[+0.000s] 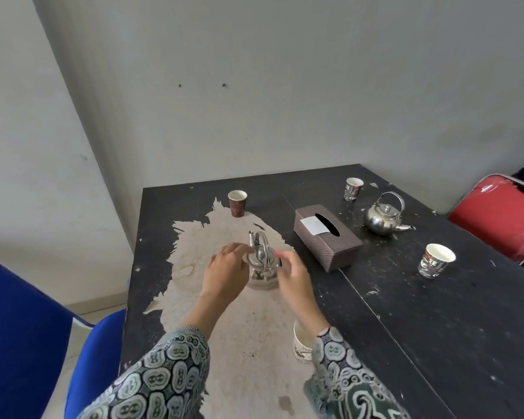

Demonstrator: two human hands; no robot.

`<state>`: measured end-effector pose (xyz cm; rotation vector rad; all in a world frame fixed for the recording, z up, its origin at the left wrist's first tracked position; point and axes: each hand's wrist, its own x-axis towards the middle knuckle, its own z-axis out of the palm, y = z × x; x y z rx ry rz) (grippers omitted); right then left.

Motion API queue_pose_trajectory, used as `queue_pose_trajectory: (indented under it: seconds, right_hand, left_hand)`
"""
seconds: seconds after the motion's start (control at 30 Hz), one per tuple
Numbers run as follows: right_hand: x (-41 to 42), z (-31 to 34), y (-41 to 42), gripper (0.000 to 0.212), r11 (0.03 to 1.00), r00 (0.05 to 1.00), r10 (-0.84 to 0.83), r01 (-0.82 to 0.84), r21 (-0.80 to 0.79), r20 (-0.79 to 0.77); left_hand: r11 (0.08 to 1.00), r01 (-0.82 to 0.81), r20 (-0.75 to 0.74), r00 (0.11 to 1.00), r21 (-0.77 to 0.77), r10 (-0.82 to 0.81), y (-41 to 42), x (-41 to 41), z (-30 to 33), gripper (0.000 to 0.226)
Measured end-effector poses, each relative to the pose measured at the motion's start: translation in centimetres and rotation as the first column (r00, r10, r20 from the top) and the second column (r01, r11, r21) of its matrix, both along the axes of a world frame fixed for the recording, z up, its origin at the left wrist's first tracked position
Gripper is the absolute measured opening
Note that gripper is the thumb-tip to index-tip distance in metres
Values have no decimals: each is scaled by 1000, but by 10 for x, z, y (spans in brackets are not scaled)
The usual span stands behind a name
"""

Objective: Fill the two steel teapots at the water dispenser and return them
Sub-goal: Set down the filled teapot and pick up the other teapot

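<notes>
Teapot one [262,275] sits right between both hands on the worn table [406,328], handle standing up. The left hand [224,275] touches its side; whether it grips is unclear. The right hand [292,276] has loosely bent fingers beside the handle, closer to it. Teapot two [383,217] sits far off to the right.

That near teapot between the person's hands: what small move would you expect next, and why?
Probably the right hand closes on the upright handle of the near teapot and lifts it. Both hands flank the pot, which stands on the table, and neither plainly holds it. The second teapot stands untouched beyond the tissue box.
</notes>
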<state>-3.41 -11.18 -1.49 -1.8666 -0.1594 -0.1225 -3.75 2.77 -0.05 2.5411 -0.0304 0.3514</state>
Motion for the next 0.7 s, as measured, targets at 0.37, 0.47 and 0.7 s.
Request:
queue_pose_trajectory:
  seconds: [0.37, 0.47, 0.7]
  right_hand:
    - [52, 53, -147, 28, 972, 981, 156, -133, -192, 115]
    - [78, 57, -201, 29, 950, 975, 212, -191, -246, 62]
    - [148, 56, -305, 22, 952, 984, 176, -176, -251, -25]
  left_hand:
    - [998, -21, 146, 989, -61, 29, -97, 17, 61, 29]
    - [994, -29, 138, 989, -108, 43, -146, 33, 65, 31]
    - [991, -39, 112, 992, -125, 53, -227, 78, 62, 27]
